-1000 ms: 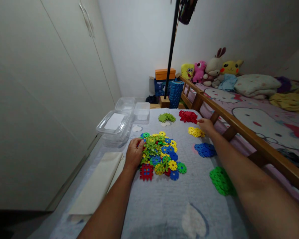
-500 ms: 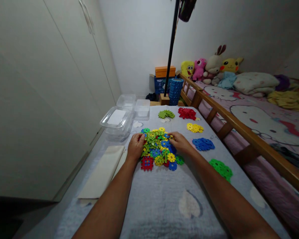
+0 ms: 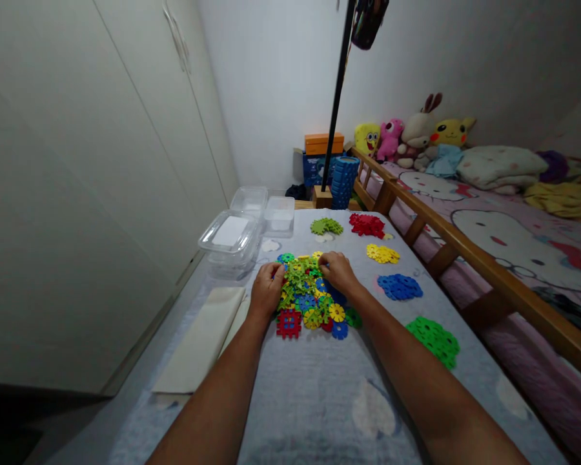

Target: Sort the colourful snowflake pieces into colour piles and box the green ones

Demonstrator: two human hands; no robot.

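A mixed heap of coloured plastic snowflake discs [image 3: 310,297] lies on a pale blue quilted mat [image 3: 319,387]. My left hand [image 3: 266,290] rests on the heap's left edge, fingers curled among green pieces. My right hand [image 3: 336,271] sits on the heap's upper right, fingers bent down onto the discs. What either hand pinches is hidden. Sorted piles lie around: light green [image 3: 325,226], red [image 3: 366,225], yellow [image 3: 382,254], blue [image 3: 399,287] and dark green [image 3: 433,339].
Clear plastic containers [image 3: 232,239] stand at the mat's left, with a folded cream cloth [image 3: 201,342] nearer me. White wardrobe doors run along the left. A wooden bed rail [image 3: 465,252] borders the right; plush toys [image 3: 416,132] sit on the bed. A black pole [image 3: 336,103] rises behind.
My right hand came back from the yellow pile at the far right to the mixed heap and has shifted slightly up onto it. My left hand stays on the heap's left edge.
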